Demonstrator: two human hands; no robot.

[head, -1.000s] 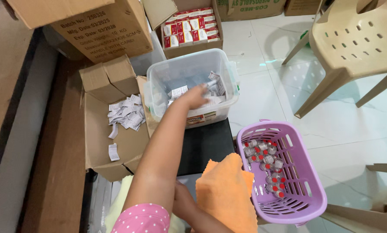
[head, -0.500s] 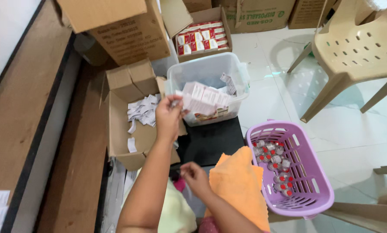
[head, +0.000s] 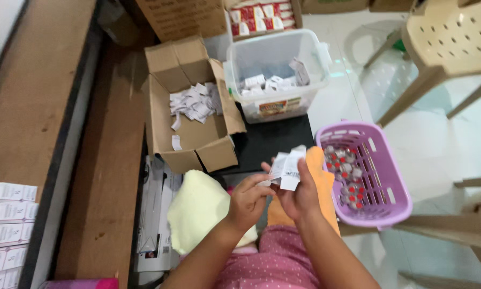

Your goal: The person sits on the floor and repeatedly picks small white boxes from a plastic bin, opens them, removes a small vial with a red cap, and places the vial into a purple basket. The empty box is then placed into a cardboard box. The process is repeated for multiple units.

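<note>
- We grip a small white carton (head: 287,170) in both hands: left hand (head: 247,200) pinches its end, right hand (head: 302,197) wraps around it.
- Just right, our purple basket (head: 382,206) holds many red-capped vials (head: 345,174).
- Further ahead, the clear tub (head: 235,80) keeps more cartons; the cardboard box (head: 197,139) holds paper leaflets (head: 195,101).

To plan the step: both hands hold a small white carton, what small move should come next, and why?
Probably open the small white carton: the left hand and right hand pinch it unopened, while the purple basket holds loose vials and the cardboard box holds paper leaflets.
</note>
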